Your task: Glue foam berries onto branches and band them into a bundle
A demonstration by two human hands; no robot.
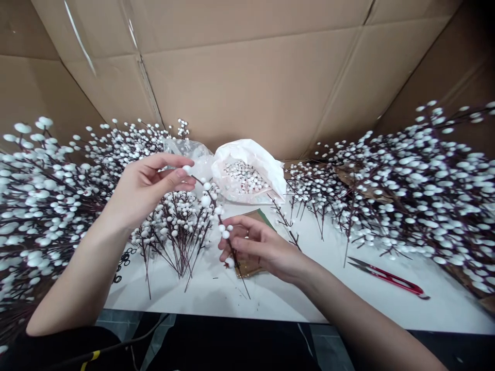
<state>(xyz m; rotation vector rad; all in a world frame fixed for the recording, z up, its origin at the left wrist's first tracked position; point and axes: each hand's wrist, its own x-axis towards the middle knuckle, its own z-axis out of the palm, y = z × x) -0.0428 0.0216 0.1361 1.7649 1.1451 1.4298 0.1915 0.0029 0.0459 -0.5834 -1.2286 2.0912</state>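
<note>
A dark stem with white berries point(206, 200) slants between my two hands above the table. My left hand point(158, 183) pinches the white berry at its upper tip. Lower down, my right hand point(263, 247) has its fingers closed round the stem, whose bare end points down toward the table. Behind my right hand lies a brown piece with a green edge point(251, 266). A white bag point(247, 149) stands open beyond the hands, with loose white berries point(247, 178) inside. One sparsely berried stem point(286, 224) rests to the right of my right hand.
Piles of berry stems fill the left point(42, 196) and right point(417, 190) sides. Red-handled snips point(398, 279) lie at the right on the white table point(193, 303). Small black rings point(124, 259) are at the left. Cardboard point(247, 82) stands behind.
</note>
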